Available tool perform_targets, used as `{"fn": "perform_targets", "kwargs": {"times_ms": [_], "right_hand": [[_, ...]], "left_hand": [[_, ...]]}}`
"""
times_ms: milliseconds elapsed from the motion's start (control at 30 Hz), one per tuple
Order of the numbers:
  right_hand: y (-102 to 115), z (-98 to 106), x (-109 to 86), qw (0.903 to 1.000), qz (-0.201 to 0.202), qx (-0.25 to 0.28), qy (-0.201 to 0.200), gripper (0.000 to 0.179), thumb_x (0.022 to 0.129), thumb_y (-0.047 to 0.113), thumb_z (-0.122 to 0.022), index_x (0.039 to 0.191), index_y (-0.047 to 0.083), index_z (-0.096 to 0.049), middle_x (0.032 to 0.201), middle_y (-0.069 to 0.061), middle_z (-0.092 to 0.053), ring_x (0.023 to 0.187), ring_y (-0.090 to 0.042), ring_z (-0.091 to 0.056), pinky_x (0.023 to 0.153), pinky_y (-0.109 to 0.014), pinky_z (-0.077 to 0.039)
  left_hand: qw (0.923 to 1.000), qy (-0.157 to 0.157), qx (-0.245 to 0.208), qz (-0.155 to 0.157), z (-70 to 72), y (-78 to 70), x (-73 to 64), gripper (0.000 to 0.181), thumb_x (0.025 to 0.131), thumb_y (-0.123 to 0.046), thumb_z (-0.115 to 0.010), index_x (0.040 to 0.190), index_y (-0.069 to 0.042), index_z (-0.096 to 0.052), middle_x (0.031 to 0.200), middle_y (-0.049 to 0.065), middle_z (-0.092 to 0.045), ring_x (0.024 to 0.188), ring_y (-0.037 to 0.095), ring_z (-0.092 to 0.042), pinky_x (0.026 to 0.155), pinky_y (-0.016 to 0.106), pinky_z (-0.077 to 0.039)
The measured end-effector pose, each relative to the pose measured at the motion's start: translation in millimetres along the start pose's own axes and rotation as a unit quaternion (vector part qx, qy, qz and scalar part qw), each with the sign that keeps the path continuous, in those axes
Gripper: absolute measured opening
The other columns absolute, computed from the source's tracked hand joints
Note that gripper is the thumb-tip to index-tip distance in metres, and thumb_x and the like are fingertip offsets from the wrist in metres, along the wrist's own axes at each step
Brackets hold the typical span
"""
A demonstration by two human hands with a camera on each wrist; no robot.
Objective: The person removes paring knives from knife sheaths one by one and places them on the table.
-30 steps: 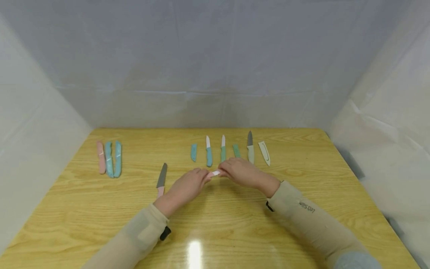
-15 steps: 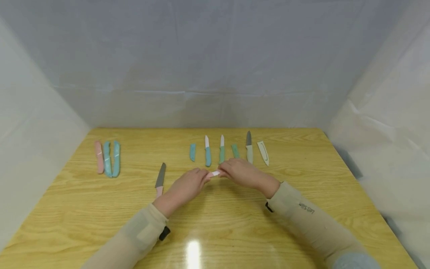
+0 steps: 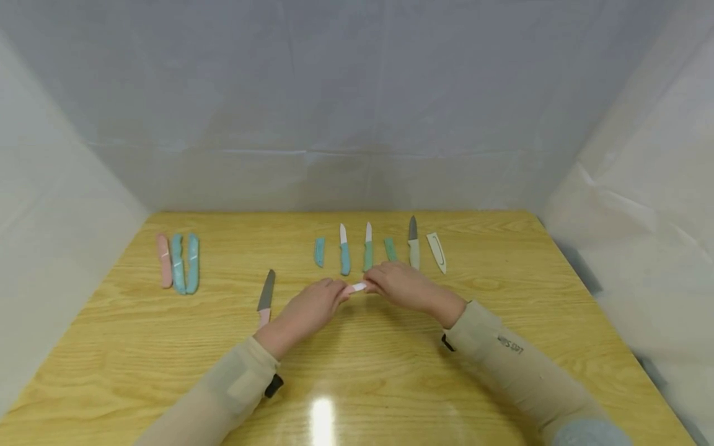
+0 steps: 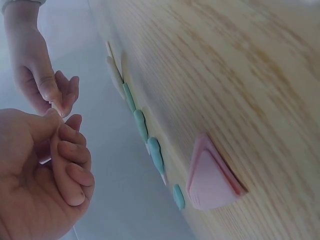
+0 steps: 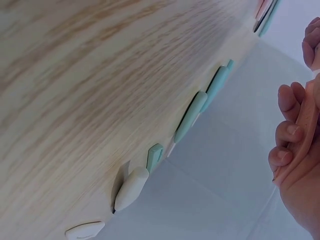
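Over the middle of the table, both hands hold the two ends of a small pink paring knife, its white blade (image 3: 359,287) showing between them. My left hand (image 3: 313,308) grips the rounded pink handle (image 4: 67,182), fingers curled round it. The right hand (image 3: 409,287) holds a flat pink sheath (image 5: 301,127) along its curled fingers, at the blade's tip side. Left of the left hand lies a larger knife with a grey blade (image 3: 267,291); its pink handle (image 4: 212,177) looms near the left wrist camera.
Behind the hands stand a blue sheath (image 3: 320,252), blue knife (image 3: 345,257), green knife (image 3: 368,254), green sheath (image 3: 390,249), cream-handled knife (image 3: 414,251) and cream sheath (image 3: 437,253) in a row. At the far left lie a pink sheathed knife (image 3: 165,261) and two blue ones (image 3: 186,265).
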State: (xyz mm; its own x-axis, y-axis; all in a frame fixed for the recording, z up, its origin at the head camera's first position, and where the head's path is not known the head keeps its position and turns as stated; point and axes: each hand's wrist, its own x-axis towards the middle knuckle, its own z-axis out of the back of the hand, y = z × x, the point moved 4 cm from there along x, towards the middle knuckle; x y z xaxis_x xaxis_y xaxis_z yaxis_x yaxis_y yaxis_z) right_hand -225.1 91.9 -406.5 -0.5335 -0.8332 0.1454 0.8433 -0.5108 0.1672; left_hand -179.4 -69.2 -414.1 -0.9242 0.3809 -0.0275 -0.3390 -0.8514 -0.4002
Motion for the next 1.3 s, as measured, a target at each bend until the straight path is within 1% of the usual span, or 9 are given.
{"fn": "perform_targets", "kwargs": {"times_ms": [167,367,500,700,833,1067,1300], "right_hand": [[0.0,0.3,-0.4,1.0000,-0.005,0.005,0.000,0.019,0.100,0.023,-0.052,0.104,0.009,-0.065,0.091,-0.002,-0.067,0.083,-0.016,-0.063,0.076,-0.031,-0.052],[-1.6,-2.2,-1.4,1.0000,-0.005,-0.008,-0.001,0.019,0.100,0.023,-0.053,0.103,0.008,-0.065,0.090,-0.002,-0.068,0.081,-0.015,-0.064,0.075,-0.030,-0.052],[-1.3,-1.1,-3.1,0.9999,-0.003,-0.012,-0.003,0.019,0.099,0.023,-0.054,0.102,0.007,-0.065,0.089,-0.003,-0.068,0.080,-0.016,-0.063,0.074,-0.031,-0.052],[-0.5,0.1,-4.7,0.9998,-0.002,-0.016,-0.009,0.019,0.099,0.023,-0.055,0.102,0.007,-0.065,0.090,-0.003,-0.068,0.081,-0.016,-0.064,0.076,-0.032,-0.052],[-0.9,-0.5,-5.6,0.9998,-0.005,-0.020,-0.004,0.019,0.099,0.023,-0.055,0.102,0.007,-0.065,0.091,-0.003,-0.069,0.081,-0.016,-0.064,0.078,-0.033,-0.052],[-2.2,-1.7,-6.6,0.9995,-0.005,-0.030,-0.003,0.019,0.099,0.023,-0.055,0.103,0.008,-0.065,0.092,-0.003,-0.069,0.081,-0.016,-0.063,0.078,-0.033,-0.052],[-3.1,-2.1,-7.4,0.9994,-0.004,-0.033,-0.007,0.020,0.098,0.024,-0.056,0.103,0.007,-0.066,0.090,-0.003,-0.068,0.079,-0.016,-0.063,0.075,-0.032,-0.052]], "left_hand": [[1.0000,0.001,-0.001,-0.002,0.3,-0.5,0.0,0.028,0.105,-0.027,-0.043,0.115,-0.007,-0.061,0.089,0.002,-0.060,0.072,0.011,-0.052,0.067,0.030,-0.049],[0.9999,-0.002,-0.001,-0.011,-0.6,-1.6,0.4,0.029,0.105,-0.026,-0.043,0.114,-0.007,-0.062,0.094,0.004,-0.063,0.079,0.013,-0.057,0.071,0.031,-0.051],[0.9999,-0.004,0.003,-0.016,-2.1,-1.4,1.5,0.029,0.105,-0.027,-0.043,0.113,-0.007,-0.063,0.094,0.004,-0.064,0.078,0.012,-0.057,0.071,0.031,-0.051],[0.9999,-0.003,0.000,-0.010,-3.0,0.1,2.8,0.029,0.104,-0.028,-0.043,0.112,-0.008,-0.063,0.089,0.000,-0.061,0.072,0.010,-0.052,0.067,0.029,-0.049],[1.0000,-0.002,-0.003,-0.009,-3.1,0.5,2.6,0.030,0.105,-0.030,-0.043,0.111,-0.009,-0.063,0.086,-0.001,-0.059,0.069,0.010,-0.049,0.065,0.028,-0.047],[0.9999,-0.005,-0.004,-0.011,-3.2,0.4,1.3,0.029,0.104,-0.029,-0.043,0.111,-0.009,-0.063,0.087,-0.001,-0.060,0.069,0.009,-0.050,0.065,0.028,-0.047],[0.9999,-0.008,0.004,-0.010,-3.5,0.5,0.6,0.028,0.104,-0.028,-0.044,0.112,-0.009,-0.063,0.089,0.001,-0.062,0.071,0.010,-0.052,0.066,0.029,-0.048]]}}
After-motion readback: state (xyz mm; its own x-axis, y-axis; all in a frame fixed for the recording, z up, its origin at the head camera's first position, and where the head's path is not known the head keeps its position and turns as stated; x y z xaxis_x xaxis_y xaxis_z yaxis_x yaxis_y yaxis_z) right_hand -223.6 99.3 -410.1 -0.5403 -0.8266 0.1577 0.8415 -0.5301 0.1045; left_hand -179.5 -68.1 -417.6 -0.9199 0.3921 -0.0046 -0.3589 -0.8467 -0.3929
